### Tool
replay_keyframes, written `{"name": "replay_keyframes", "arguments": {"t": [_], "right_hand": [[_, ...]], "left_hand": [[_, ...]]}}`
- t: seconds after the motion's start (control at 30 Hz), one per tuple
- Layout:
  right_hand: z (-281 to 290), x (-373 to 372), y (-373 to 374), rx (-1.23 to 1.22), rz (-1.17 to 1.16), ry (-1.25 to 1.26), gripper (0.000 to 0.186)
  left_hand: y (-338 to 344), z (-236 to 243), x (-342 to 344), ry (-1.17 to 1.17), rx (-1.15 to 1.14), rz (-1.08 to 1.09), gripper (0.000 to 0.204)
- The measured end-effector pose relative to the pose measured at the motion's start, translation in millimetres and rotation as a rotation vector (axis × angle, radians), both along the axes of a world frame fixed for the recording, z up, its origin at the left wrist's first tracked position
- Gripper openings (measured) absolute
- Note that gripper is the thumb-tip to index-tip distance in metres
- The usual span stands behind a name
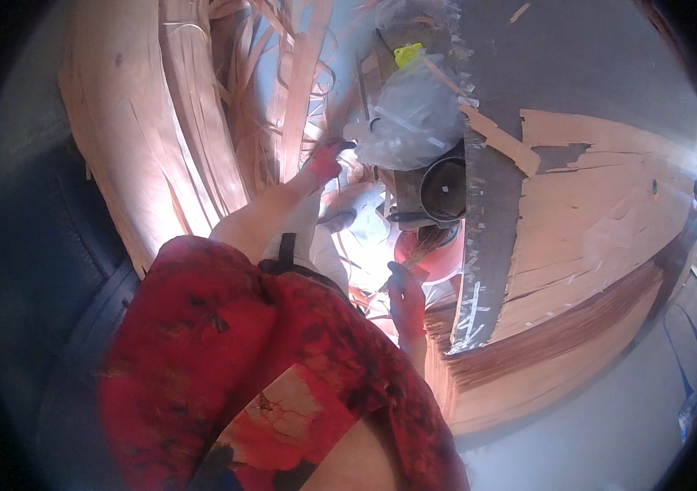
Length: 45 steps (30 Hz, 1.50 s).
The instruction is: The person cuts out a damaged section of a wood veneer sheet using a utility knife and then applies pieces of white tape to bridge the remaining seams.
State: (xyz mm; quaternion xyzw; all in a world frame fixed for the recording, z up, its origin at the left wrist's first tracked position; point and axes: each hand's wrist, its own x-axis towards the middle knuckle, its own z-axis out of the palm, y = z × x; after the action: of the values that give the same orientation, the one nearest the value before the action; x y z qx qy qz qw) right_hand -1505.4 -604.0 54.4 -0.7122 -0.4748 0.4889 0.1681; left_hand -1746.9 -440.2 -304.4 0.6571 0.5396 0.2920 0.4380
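My right hand [406, 301], in a red glove with dark fingers, is closed round the handle end of a small straw-like brush [428, 248]. The brown bristles fan out over a red basin [408, 254]. Farther off to the left, my left hand [326, 162] wears a matching glove. Its dark fingertips stretch out near a clear plastic bag [415, 114], and I see nothing held in them. A dark round pan [444, 190] with a handle stands beyond the red basin, just below the bag.
At right rises a tall stack of thin wood veneer sheets [561, 335], with a torn sheet [602, 204] on its grey top. Long veneer sheets [132, 106] lean at left beside loose strips [295, 98]. A yellow-green item [407, 54] sits behind the bag.
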Motion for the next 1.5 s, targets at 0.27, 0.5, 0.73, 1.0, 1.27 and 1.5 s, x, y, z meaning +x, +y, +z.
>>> {"name": "replay_keyframes", "arguments": {"t": [0.27, 0.5, 0.73, 1.0, 1.27, 1.5], "right_hand": [[-5.2, 0.6, -18.4, -0.046, 0.0, -0.051, 0.031], [-1.0, -2.2, -48.7, -0.002, -0.081, -0.015, 0.031], [9.7, 0.4, -54.3, 0.02, -0.147, -0.026, 0.031], [-27.5, 6.0, -22.8, 0.09, -0.173, 0.129, 0.03], [-64.7, -28.5, 67.7, -0.115, -0.58, 1.075, 0.048], [-97.4, -49.3, 73.7, 0.006, -0.81, 1.524, 0.041]], "left_hand": [[97.4, 132.9, 15.2, -0.116, 0.138, 0.339, 0.031], [142.3, 173.3, 58.1, 0.542, 0.595, -0.415, 0.058], [158.2, 178.4, 71.7, 0.677, 0.403, -0.543, 0.031], [186.4, 242.7, 47.7, 0.133, -0.481, -0.7, 0.026], [122.6, 295.0, 29.0, -0.247, -0.844, -0.713, 0.025], [65.2, 327.5, 21.4, -0.3, -1.095, -0.577, 0.032]]}}
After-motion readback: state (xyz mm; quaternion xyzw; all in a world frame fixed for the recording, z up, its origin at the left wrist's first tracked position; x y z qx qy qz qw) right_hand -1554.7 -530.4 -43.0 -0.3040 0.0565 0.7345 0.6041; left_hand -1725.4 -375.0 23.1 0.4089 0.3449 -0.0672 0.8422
